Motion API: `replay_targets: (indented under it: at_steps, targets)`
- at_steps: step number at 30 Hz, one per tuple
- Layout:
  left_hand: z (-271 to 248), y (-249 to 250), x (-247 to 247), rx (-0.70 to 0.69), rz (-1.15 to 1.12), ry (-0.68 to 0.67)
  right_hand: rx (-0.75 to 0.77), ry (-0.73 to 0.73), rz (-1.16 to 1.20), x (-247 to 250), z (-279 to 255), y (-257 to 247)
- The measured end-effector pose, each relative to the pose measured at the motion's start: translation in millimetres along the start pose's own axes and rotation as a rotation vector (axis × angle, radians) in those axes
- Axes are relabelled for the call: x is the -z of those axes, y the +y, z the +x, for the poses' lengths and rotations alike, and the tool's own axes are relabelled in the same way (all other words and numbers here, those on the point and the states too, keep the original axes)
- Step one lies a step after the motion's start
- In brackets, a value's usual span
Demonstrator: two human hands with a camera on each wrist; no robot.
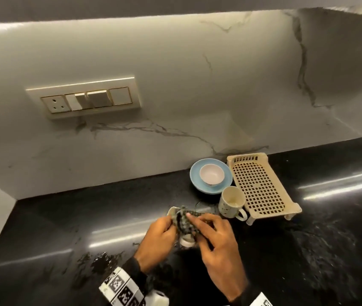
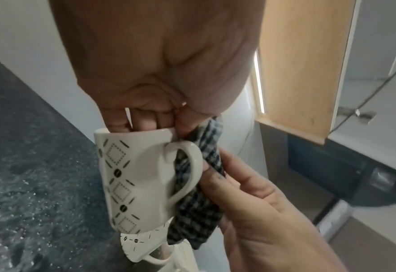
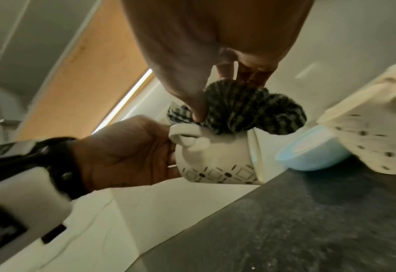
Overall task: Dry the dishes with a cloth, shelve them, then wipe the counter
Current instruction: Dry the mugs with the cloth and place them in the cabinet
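Two hands [image 1: 189,235] around cream diamond-patterned mug [image 2: 132,176], checked cloth [image 3: 239,108] bunched.

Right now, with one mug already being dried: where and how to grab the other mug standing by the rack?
Take the standing mug by its handle, coming from the near side. It stands upright, mouth up, with the handle pointing toward the person. The rack crowds its right and the blue plate sits behind it, so the near side looks freest.
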State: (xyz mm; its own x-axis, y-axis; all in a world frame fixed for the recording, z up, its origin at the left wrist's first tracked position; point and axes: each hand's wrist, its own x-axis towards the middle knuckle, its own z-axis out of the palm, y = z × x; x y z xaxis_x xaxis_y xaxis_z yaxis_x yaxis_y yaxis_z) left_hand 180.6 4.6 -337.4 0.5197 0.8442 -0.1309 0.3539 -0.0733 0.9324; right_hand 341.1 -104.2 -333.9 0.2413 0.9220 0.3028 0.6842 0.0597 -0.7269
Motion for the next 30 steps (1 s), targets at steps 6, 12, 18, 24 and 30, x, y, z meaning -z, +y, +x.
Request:
replay_targets:
  at_steps: [6, 12, 18, 24, 30]
  targets:
    - [-40.2, -0.2, 12.9, -0.045, -0.043, 0.067, 0.007, -0.041, -0.008, 5.1, 16.8, -0.5]
    - [-64.4, 5.0, 24.8, -0.201, 0.139, 0.192, 0.181, -0.217, 0.124, 14.0, 6.8, -58.5]
    - [-88.5, 15.0, 36.3, -0.342, 0.143, 0.259, -0.056, -0.057, 0.173, 8.9, 22.6, -40.4]
    - [-98.1, 14.9, 41.9, -0.524, 0.347, 0.413, 0.079, -0.095, 0.236, 6.9, 24.0, -72.3]
    - [-91.9, 5.8, 48.0, -0.634, 0.625, 0.303, -0.465, -0.156, 0.965, 5.4, 40.7, -71.3]
